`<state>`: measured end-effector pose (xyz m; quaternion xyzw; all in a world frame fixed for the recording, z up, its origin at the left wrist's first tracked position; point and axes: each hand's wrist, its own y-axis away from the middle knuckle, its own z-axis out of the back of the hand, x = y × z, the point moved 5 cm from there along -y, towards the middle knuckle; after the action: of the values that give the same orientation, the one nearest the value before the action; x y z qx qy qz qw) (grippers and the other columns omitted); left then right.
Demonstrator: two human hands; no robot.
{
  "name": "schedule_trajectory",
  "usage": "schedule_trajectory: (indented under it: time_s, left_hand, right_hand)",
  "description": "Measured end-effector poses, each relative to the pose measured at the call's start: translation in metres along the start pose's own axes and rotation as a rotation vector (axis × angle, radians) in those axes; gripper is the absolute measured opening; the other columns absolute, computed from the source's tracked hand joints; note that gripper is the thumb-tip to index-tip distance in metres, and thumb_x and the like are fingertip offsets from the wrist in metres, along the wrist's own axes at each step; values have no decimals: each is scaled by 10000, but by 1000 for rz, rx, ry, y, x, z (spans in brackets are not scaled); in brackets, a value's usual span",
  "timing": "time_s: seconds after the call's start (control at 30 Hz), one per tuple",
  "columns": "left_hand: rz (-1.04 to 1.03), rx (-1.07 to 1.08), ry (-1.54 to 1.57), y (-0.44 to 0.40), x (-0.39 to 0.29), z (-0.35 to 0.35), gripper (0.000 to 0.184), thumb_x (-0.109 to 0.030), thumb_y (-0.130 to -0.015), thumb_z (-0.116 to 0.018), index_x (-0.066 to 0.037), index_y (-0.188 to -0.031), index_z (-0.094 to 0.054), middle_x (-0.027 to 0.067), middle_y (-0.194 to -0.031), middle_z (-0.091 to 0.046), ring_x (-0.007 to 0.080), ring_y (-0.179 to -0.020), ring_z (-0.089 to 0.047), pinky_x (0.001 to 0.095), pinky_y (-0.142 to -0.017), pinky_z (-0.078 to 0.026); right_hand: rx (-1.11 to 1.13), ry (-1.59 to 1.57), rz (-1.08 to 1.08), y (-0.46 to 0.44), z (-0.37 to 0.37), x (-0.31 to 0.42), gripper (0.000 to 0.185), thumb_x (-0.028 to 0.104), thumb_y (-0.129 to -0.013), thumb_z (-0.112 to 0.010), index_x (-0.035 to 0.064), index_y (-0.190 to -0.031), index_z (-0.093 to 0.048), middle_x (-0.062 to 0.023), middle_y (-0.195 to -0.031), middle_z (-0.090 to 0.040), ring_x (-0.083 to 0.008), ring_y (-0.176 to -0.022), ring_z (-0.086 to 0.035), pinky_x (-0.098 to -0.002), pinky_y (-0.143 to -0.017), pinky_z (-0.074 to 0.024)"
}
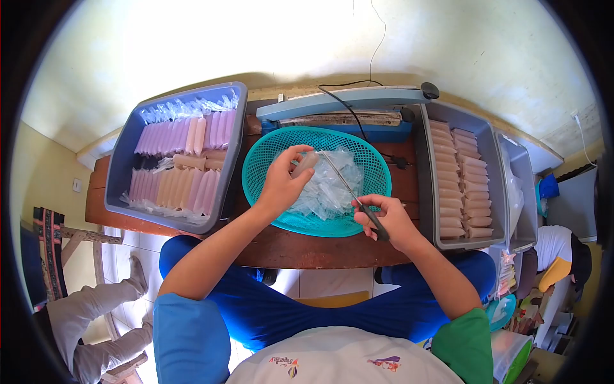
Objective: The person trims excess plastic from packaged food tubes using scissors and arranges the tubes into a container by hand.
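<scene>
The left hand [286,182] is closed around a pale, tube-shaped pack [304,164], raised over the basket, thumb and fingers wrapped about its sides. The right hand [387,221] grips the scissors [346,185] by their black handle, blades slanting up and leftward so that the tips come close to the top of the pack; whether they touch it I cannot tell.

Below both hands, the turquoise basket [251,182] sits at the middle of the worktop [307,257], near its front edge, with a loose heap of clear plastic scraps [327,195] inside.

Behind the basket, along the back edge, lies a long blue sealer [345,105], a black cord [350,107] looping over it. The cord's plug [400,162] rests on the wood, just right of the basket.

Toward the left end, a grey tub [225,182], tilted in view, holds rows of purple packs [160,137] and tan ones. Toward the right end, a second tub [473,244] carries two columns of tan packs [448,179]. A third tub [528,205] stands right beside it, with white plastic [515,182] in it.

Beyond the left end, a person's legs [96,313] in grey trousers stretch toward the worktop.
</scene>
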<state>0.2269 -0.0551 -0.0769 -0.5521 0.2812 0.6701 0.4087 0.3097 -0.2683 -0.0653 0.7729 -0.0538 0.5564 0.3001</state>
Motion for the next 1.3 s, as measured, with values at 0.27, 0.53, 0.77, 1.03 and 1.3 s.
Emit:
schedule_trajectory:
  time_s: [0.27,0.53,0.77,1.03,1.3]
  left_hand:
    - [326,-126,253,-9,20,15,359,-73,-865,-571,-28,-1212,-488,86,-953,-540,166,-709,-609,286,-596,-490]
    - [343,27,608,9,-4,-6,396,-79,-873,-570,3,-1240,-445,141,-996,-557,215,-745,-629,323,-666,-537]
    - [331,152,687,23,-21,-26,432,-100,-876,-603,-1,-1267,-446,150,-1033,-562,230,-804,-649,330,-740,-548]
    - [292,321,639,41,-41,-46,467,-77,-856,-647,-23,-1276,-451,133,-1075,-559,243,-879,-663,342,-782,-552]
    - [311,338,628,46,-40,-49,327,-184,-913,-604,-42,-1180,-481,125,-1058,-591,220,-822,-665,341,-744,-555]
  right_hand:
    - [-142,883,355,0,-6,37,492,176,-719,-766,-42,-1127,-597,-155,-895,-631,-274,-725,-631,-344,-671,-517]
    - [-163,1215,424,-22,-18,14,352,78,-744,-692,-42,-1063,-607,-201,-1060,-569,-378,-907,-604,-435,-813,-501]
    - [-227,822,452,-20,-18,40,323,102,-790,-697,-68,-1052,-614,-181,-982,-638,-266,-789,-647,-341,-722,-528]
    - [-138,-5,375,-31,-9,24,281,110,-874,-668,-51,-1102,-645,-64,-949,-679,-86,-813,-600,-226,-690,-493]
    - [-94,-136,317,-27,-11,15,226,115,-840,-710,-25,-1017,-689,-58,-896,-681,-96,-757,-568,-233,-645,-440]
